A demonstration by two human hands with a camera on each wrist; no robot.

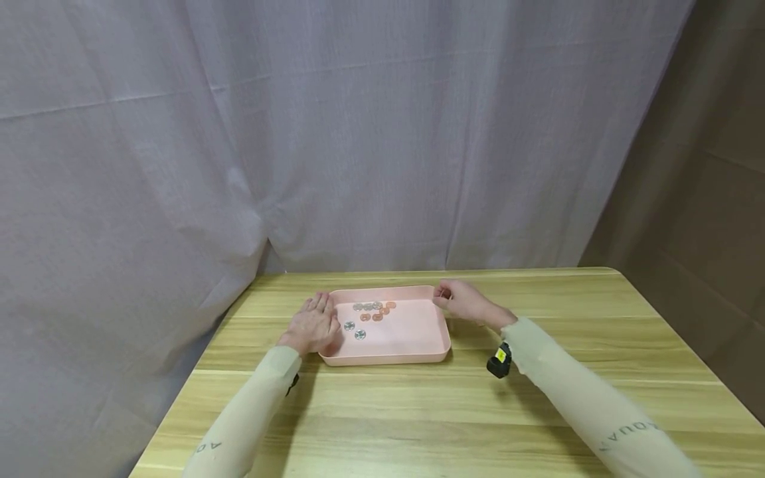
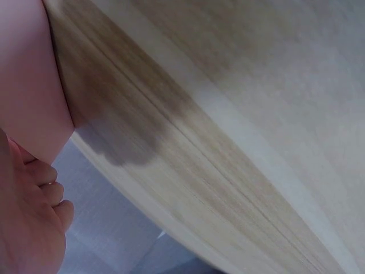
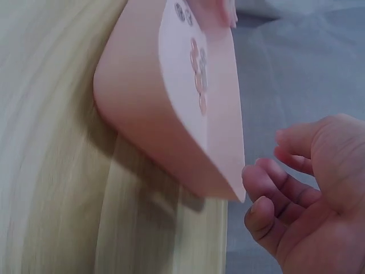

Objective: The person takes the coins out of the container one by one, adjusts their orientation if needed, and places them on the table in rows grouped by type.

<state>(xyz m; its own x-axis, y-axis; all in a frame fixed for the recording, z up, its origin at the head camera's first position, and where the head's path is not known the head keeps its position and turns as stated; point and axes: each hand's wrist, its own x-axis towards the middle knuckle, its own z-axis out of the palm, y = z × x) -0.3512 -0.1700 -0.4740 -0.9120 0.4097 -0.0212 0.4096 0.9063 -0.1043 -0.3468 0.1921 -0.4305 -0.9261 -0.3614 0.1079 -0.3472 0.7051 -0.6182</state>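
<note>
The pink tray (image 1: 412, 332) sits at the frame's centre; I judge it light, stiff plastic, best held level by both short walls, since its silver-coloured coins (image 1: 349, 326) and copper-coloured coins (image 1: 365, 317) could slide. My left hand (image 1: 312, 324) lies straight-fingered at its left end; my right hand (image 1: 467, 303), fingers loosely bent, empty, is by the upper-right corner.

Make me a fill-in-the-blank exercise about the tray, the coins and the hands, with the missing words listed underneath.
1. The tray is coloured ____.
2. The coins lie ____ the tray, not beside it.
3. The left hand is at the tray's left end, while the right hand is by its far ____ corner.
4. Behind the table hangs a grey ____.

Missing words: pink; inside; right; curtain
</note>
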